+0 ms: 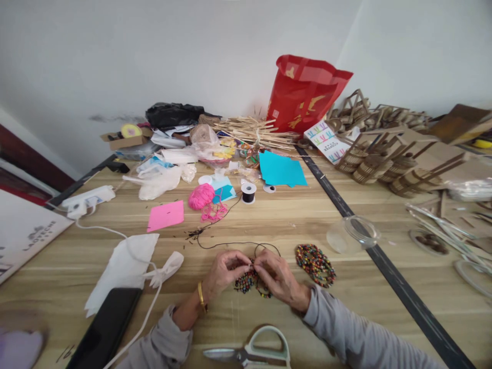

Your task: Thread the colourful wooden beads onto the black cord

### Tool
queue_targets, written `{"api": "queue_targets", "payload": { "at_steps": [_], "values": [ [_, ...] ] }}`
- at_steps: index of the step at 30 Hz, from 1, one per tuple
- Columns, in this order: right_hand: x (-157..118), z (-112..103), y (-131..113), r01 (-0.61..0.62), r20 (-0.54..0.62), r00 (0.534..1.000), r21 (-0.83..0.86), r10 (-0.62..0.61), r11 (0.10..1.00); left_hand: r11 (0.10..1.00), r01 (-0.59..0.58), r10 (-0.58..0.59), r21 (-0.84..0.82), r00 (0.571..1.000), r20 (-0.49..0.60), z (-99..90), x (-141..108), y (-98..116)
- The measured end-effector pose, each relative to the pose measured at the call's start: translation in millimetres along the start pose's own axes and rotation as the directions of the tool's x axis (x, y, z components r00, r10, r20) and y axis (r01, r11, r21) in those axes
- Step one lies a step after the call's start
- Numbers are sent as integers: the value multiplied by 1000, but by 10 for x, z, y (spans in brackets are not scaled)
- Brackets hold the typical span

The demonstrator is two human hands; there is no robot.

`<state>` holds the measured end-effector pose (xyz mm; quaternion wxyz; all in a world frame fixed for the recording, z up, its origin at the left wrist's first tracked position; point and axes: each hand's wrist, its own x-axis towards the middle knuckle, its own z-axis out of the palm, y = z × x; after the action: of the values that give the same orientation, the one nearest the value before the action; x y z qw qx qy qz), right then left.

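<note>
Both hands meet over the wooden table near the front. My left hand (226,269), with a gold bangle at the wrist, is pinched at the fingertips. My right hand (277,277) pinches at the same spot, its fingertips close to the left ones. A black cord (226,245) runs to the fingers from a spool (248,193) farther back. Under the hands lie dark multicoloured beads (246,282), partly covered by the fingers. A coiled pile of colourful bead strands (315,265) rests to the right. What exactly sits between the fingertips is too small to make out.
Scissors (249,352) lie at the front edge. A phone (105,328), white cloth and cable are at left. Pink yarn (201,197), blue sheets (282,169) and a red bag (307,95) stand behind. A clear round container (351,234) and small wooden buckets (400,169) are at right.
</note>
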<state>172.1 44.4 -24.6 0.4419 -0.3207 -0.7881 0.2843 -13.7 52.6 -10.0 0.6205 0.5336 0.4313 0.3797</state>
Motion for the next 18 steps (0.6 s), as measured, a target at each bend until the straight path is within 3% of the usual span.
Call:
{"api": "queue_targets", "payload": {
  "at_steps": [6,18],
  "values": [
    [-8,0,12,-11,-3,1000,21,11,1000,1000,2,-2,1,1000,-1,1,-4,10],
    [-1,-7,-9,-19,-4,1000,18,19,1000,989,-104,105,101,994,-9,-22,-17,29]
  ]
}}
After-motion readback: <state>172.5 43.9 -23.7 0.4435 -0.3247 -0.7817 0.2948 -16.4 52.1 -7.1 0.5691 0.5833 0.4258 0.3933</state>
